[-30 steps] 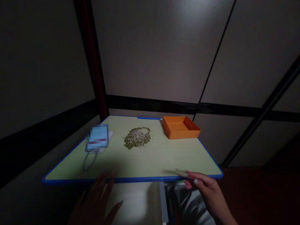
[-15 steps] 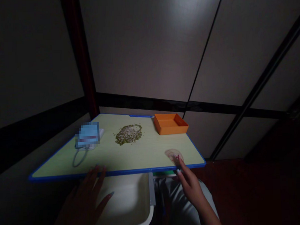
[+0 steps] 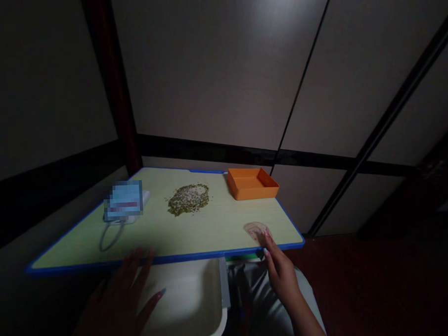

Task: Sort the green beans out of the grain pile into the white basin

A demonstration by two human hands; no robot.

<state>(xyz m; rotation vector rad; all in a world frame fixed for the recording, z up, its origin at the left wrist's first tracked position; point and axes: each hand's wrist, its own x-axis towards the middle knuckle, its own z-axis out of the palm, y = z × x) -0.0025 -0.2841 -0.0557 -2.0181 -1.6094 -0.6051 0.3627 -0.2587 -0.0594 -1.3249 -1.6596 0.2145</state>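
The thin, translucent pinkish fan-shaped sheet [image 3: 253, 229] lies over the near-right part of the blue-edged cream tabletop [image 3: 227, 232]. Right hand [image 3: 283, 270]: nearly closed, pinching the lower edge. Left hand [image 3: 120, 291]: spread, nothing visibly held. Probably light, flexible, slippery; grip by the edge.

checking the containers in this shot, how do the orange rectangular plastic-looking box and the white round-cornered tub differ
The orange box has crisp corners, the white tub a rounded one. The box sits on the pale, blue-edged tabletop; the tub is lower, below its near edge. The box shows whole; the left hand partly hides the tub. Both are open-topped.
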